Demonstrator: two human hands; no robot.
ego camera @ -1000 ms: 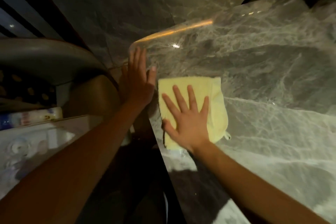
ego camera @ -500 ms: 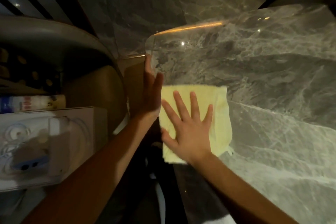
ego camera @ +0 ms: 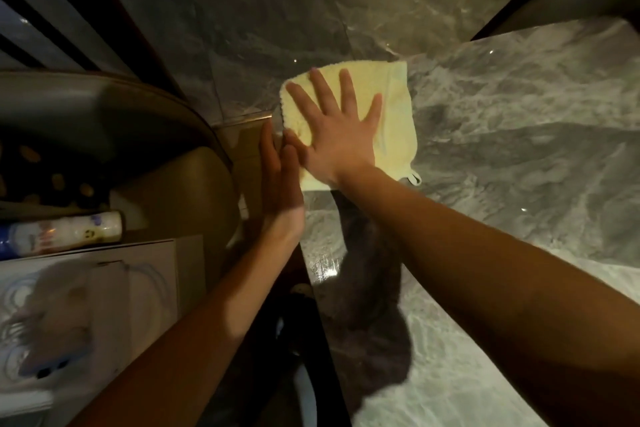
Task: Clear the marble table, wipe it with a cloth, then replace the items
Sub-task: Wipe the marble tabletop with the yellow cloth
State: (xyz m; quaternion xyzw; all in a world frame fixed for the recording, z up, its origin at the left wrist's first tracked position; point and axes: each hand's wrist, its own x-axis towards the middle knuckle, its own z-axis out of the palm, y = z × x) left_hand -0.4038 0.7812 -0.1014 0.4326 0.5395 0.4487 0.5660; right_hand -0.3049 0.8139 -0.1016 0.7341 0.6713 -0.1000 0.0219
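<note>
Marble table (ego camera: 502, 156): visible surface bare, so clearing appears done; wiping under way, replacing outstanding. Yellow cloth (ego camera: 391, 104) lies at the far left corner under the right hand (ego camera: 332, 135), flat, fingers spread. Left hand (ego camera: 280, 177) open, upright against the table edge. Since the earlier frames, cloth has advanced from mid-edge to the corner

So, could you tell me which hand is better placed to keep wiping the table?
The right hand: it lies flat on the yellow cloth. The left hand stands edge-on beside the marble table.
</note>
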